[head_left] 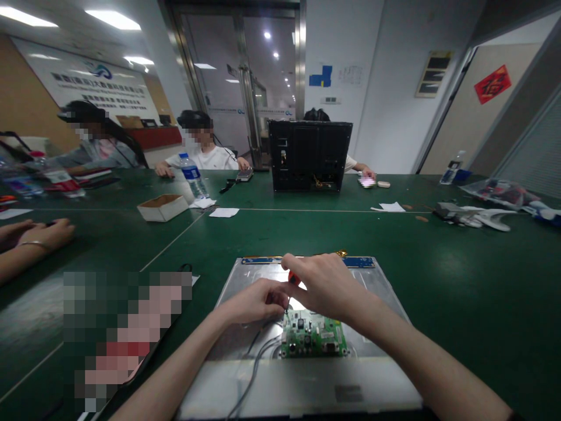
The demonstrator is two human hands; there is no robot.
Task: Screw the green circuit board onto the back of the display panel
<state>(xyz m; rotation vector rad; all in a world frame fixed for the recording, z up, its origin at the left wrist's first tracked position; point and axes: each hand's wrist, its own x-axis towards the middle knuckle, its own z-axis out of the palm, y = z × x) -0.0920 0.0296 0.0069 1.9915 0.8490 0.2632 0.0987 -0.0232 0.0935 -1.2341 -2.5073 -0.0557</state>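
Observation:
A metal-backed display panel lies in front of me on the table, with a green circuit board on its middle. My right hand grips the red handle of a screwdriver from above. The thin shaft points down at the board's upper left corner. Beside that shaft, my left hand has its fingers curled and pinched together; what they hold is hidden. Grey cables run from the board's left side toward the front edge. A blue circuit strip lines the panel's far edge.
Left of the panel lies a pixelated flat item. Another person's hands rest at far left. Across the green table stand a white box, a water bottle and a black monitor. Several people sit behind.

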